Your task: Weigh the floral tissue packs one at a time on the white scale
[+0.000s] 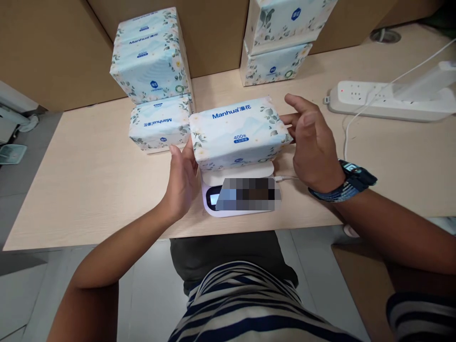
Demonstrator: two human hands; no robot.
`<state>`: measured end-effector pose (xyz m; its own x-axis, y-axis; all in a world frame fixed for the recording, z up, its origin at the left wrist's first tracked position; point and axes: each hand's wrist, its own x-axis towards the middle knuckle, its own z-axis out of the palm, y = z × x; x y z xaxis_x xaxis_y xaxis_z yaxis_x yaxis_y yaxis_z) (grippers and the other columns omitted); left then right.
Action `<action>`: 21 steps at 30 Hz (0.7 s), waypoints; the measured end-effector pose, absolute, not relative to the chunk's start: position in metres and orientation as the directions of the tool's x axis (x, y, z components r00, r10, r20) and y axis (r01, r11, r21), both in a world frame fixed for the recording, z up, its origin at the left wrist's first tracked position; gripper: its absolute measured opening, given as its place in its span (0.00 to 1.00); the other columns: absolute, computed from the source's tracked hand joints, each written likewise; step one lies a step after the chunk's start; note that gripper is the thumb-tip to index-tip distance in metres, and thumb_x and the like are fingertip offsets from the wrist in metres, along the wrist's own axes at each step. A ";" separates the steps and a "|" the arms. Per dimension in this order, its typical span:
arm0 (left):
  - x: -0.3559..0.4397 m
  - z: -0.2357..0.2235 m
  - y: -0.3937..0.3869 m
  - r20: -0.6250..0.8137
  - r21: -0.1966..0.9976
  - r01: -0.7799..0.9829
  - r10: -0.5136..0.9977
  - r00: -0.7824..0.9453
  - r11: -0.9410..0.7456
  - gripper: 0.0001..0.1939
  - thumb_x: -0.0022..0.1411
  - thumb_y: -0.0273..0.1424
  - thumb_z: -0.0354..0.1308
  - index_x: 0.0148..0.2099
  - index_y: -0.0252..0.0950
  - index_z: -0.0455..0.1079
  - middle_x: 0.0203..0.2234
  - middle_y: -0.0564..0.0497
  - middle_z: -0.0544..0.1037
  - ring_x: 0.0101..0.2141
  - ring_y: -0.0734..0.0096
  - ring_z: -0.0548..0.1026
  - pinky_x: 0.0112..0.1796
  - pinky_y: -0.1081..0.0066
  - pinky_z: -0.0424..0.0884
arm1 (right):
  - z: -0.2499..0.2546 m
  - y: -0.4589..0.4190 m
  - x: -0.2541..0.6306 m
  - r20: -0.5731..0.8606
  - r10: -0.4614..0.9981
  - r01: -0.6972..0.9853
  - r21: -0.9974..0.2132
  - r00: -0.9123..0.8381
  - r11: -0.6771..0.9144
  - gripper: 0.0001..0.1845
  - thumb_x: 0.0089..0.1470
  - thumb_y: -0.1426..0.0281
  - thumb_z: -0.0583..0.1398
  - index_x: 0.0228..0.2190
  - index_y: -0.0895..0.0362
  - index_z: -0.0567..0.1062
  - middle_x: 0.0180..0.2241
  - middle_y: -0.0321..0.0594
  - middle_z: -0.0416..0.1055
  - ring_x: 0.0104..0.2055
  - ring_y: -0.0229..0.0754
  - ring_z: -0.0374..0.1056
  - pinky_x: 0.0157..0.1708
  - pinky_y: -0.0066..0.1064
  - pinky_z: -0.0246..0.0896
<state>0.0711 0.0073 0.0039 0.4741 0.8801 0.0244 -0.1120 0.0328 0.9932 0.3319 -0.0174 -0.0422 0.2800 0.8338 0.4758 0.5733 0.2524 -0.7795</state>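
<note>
A soft tissue pack (238, 128), white and pale blue with leaf print and "Manhua" lettering, sits on a white digital scale (237, 173). The scale's lit display (214, 199) shows at the front left, and a blurred patch hides the rest of its panel. At the pack's left end is my left hand (181, 183), thumb raised and fingers against the side, partly hidden. My right hand (311, 142) stands at the right end with its fingers spread. Its lower fingertips reach the pack's edge, while thumb and index finger are off it.
Stacked tissue packs (153, 71) stand at the back left, close to the weighed one. Another stack (276, 61) is at the back right. A white power strip (388, 99) with cables lies on the right of the wooden table (89, 190). Cardboard (217, 38) lines the back.
</note>
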 end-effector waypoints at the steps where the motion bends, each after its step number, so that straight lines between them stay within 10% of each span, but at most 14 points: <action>1: 0.071 0.004 0.008 0.025 0.993 -0.116 0.883 0.470 0.034 0.47 0.72 0.67 0.29 0.79 0.50 0.58 0.78 0.55 0.63 0.83 0.54 0.37 0.81 0.48 0.45 | -0.043 -0.017 0.332 0.476 0.834 0.579 -0.776 0.278 0.250 0.42 0.69 0.34 0.44 0.69 0.42 0.70 0.52 0.44 0.84 0.47 0.54 0.84 0.51 0.57 0.81; 21: 0.070 0.010 0.005 -0.020 0.981 -0.165 0.901 0.432 0.102 0.43 0.76 0.62 0.29 0.80 0.50 0.56 0.80 0.62 0.58 0.83 0.60 0.34 0.81 0.56 0.46 | -0.040 -0.016 0.330 0.427 0.844 0.442 -0.857 0.323 0.265 0.46 0.64 0.29 0.48 0.64 0.46 0.76 0.50 0.46 0.84 0.50 0.54 0.84 0.48 0.51 0.80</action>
